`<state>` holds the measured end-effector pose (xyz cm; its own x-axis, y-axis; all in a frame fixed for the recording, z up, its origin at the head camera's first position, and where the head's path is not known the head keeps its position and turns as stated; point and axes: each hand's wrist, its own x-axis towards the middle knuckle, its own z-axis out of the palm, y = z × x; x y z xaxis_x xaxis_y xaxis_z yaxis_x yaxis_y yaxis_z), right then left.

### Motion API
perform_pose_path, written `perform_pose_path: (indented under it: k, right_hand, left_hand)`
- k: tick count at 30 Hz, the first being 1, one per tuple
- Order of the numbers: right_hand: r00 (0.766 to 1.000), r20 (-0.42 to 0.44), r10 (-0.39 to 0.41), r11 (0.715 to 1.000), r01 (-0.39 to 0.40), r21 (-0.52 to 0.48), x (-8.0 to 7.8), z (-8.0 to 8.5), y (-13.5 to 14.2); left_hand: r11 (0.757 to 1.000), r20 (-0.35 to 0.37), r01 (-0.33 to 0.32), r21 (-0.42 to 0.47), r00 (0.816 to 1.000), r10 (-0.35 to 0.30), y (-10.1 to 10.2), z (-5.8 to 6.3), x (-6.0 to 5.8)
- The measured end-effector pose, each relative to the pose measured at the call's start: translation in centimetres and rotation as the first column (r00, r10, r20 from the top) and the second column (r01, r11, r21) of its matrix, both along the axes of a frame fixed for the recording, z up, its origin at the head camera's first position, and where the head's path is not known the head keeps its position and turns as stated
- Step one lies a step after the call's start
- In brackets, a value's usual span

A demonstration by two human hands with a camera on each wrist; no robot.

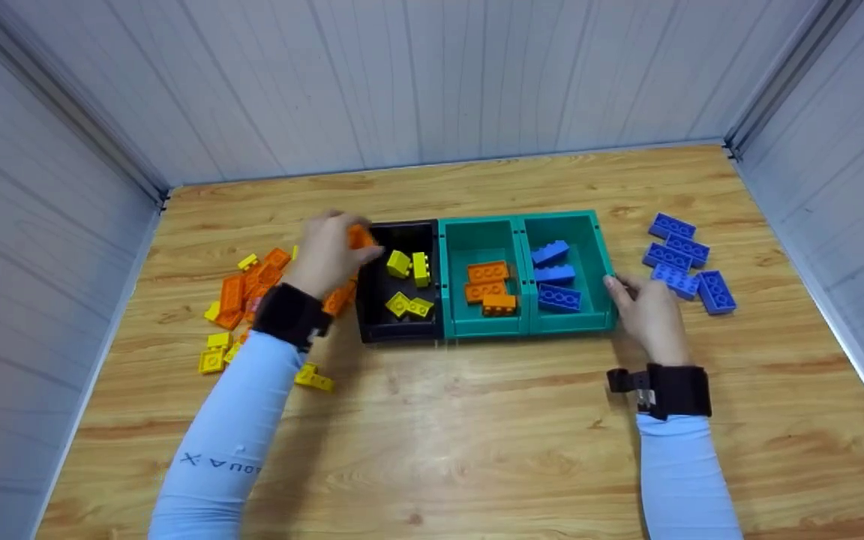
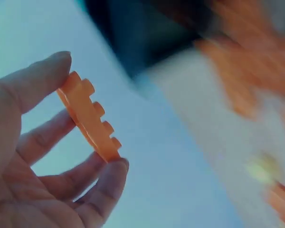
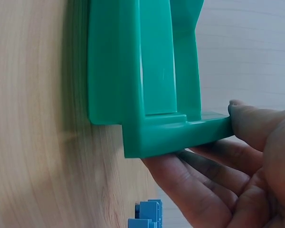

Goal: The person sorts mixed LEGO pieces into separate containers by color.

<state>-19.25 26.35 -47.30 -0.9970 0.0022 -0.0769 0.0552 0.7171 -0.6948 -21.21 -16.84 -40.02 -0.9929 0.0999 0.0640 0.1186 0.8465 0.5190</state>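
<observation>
My left hand (image 1: pixel 329 255) pinches an orange toy brick (image 2: pixel 92 118) between thumb and fingers, raised by the left wall of the black bin (image 1: pixel 402 330). Four-studded along its visible side, that brick shows clearly in the left wrist view. With thumb on the rim and fingers beneath, my right hand (image 1: pixel 653 315) grips the right wall of the right green bin (image 3: pixel 166 137). Blue bricks (image 1: pixel 554 274) lie in this bin. Orange bricks (image 1: pixel 486 291) lie in the middle green bin (image 1: pixel 481 327). The black bin contains several yellow bricks (image 1: pixel 421 268).
Left of the bins, orange bricks (image 1: pixel 232 294) and yellow bricks (image 1: pixel 212 361) lie in a loose heap, partly behind my left arm. Several loose blue bricks (image 1: pixel 676 280) lie right of the bins. Pale panel walls (image 1: pixel 447 82) enclose the wooden table (image 1: pixel 462 435) at the back and sides.
</observation>
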Motion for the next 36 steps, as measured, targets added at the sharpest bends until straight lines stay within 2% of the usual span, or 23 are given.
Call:
perform_pose_path:
  k: [2,4,7,9,11,13,18,21,24,26,30,34,36]
  right_hand:
    - [1.0,0.005,0.003,1.0,-0.003,0.002,0.0,0.0,0.0]
    - [1.0,0.002,0.005,1.0,-0.005,-0.001,0.0,0.0,0.0]
    - [1.0,-0.004,0.013,1.0,-0.013,-0.005,0.0,0.0,-0.1]
    - [1.0,-0.011,0.017,1.0,-0.017,-0.006,-0.1,0.0,-0.2]
    - [1.0,-0.015,0.018,1.0,-0.018,-0.006,-0.1,0.0,-0.3]
    - [1.0,-0.022,0.02,1.0,-0.02,-0.005,-0.2,0.0,-0.3]
    - [0.999,-0.043,0.021,1.0,-0.021,0.002,-0.2,0.0,-0.4]
    - [0.999,-0.05,0.014,1.0,-0.014,0.005,-0.2,0.0,-0.4]
    - [0.999,-0.051,0.009,1.0,-0.009,0.005,-0.1,0.0,-0.4]
    - [0.999,-0.049,0.006,1.0,-0.006,0.002,-0.1,0.0,-0.3]
    - [1.0,-0.024,0.003,1.0,-0.003,-0.002,0.0,0.0,-0.2]
    - [1.0,0.009,0.004,1.0,-0.004,-0.005,0.0,0.1,0.1]
    - [1.0,0.02,0.016,1.0,-0.016,-0.007,0.0,0.0,0.4]
  left_hand:
    - [0.994,0.001,0.114,0.003,0.994,-0.114,2.5,0.8,0.1]
    - [0.971,0.02,0.238,-0.033,0.971,-0.237,4.8,0.9,0.2]
    - [0.914,0.052,0.388,-0.119,0.922,-0.385,7.7,0.4,0.1]
    - [0.875,0.08,0.451,-0.176,0.893,-0.444,9.3,-0.4,-0.1]
    - [0.853,0.111,0.477,-0.214,0.879,-0.463,10.4,-1.2,-0.2]
    - [0.837,0.139,0.483,-0.255,0.875,-0.463,11.3,-1.8,-0.3]
    - [0.828,0.201,0.438,-0.35,0.898,-0.391,12.1,-2.8,-0.1]
    - [0.822,0.213,0.436,-0.365,0.899,-0.382,12.0,-2.9,0.2]
    - [0.828,0.178,0.434,-0.355,0.901,-0.396,11.6,-2.9,0.5]
    - [0.84,0.131,0.43,-0.33,0.903,-0.41,11.1,-2.9,0.7]
    - [0.892,0.044,0.378,-0.247,0.924,-0.38,9.3,-2.3,1.2]
    - [0.962,-0.028,0.258,-0.084,0.965,-0.261,6.7,-2.1,2.0]
    - [0.984,-0.058,0.18,0.006,0.982,-0.18,5.3,-2.4,2.5]
